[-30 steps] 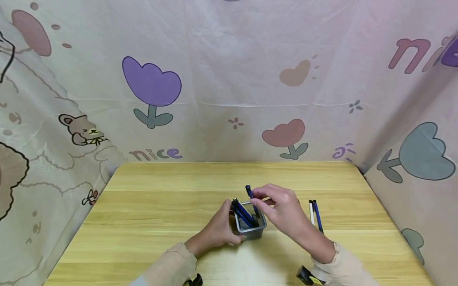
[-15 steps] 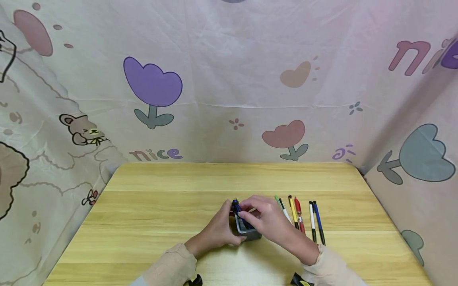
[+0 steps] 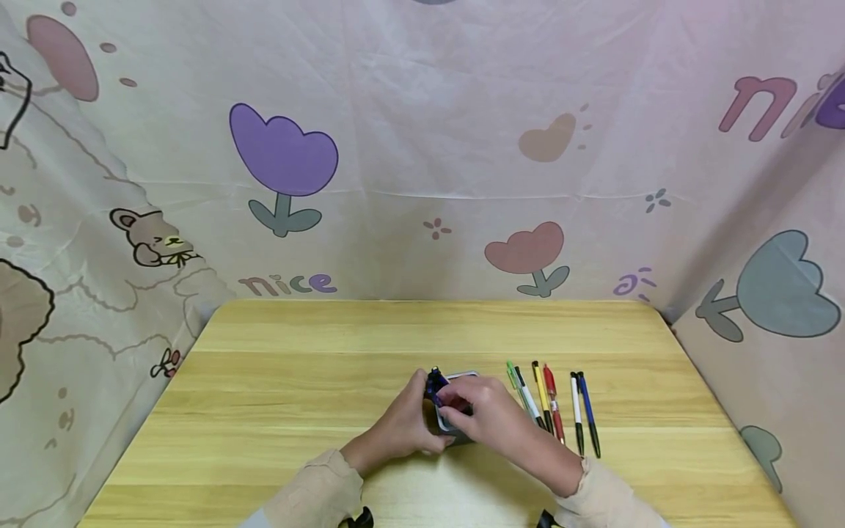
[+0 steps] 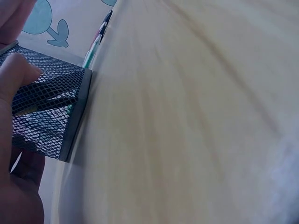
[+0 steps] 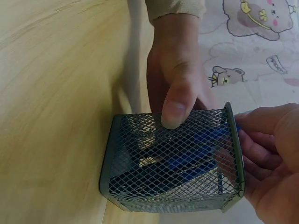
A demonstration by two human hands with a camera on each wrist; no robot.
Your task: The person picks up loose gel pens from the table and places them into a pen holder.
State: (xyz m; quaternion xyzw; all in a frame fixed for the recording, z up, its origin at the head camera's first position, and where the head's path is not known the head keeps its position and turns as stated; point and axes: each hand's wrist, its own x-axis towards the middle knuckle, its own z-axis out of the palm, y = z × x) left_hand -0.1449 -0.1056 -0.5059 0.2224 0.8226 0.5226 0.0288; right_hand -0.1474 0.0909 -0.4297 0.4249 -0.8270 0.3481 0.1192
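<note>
In the head view a square wire-mesh pen holder [image 3: 459,438] stands on the table, with my left hand [image 3: 404,419] gripping it from the left side. Several blue pens [image 3: 434,383] with dark ends lean out of its far left corner. My right hand [image 3: 487,408] is over the opening, its thumb and index finger pinching a blue pen by that corner. The right wrist view shows my left thumb [image 5: 176,112] against the mesh and the pens slanting inside. In the left wrist view the holder [image 4: 46,105] has my left fingers around its wall.
To the right of the holder, pens lie roughly side by side on the wooden table [image 3: 297,389]: a green pen [image 3: 512,372], a yellow pen [image 3: 540,385], a red pen [image 3: 551,389], a white pen [image 3: 576,411] and a blue pen [image 3: 590,414]. Printed cloth [image 3: 396,147] hangs behind.
My right hand has moved left and lower across the holder, bringing the upright blue pen toward the other pens in the corner. The pens at right came into view. My left hand stays put.
</note>
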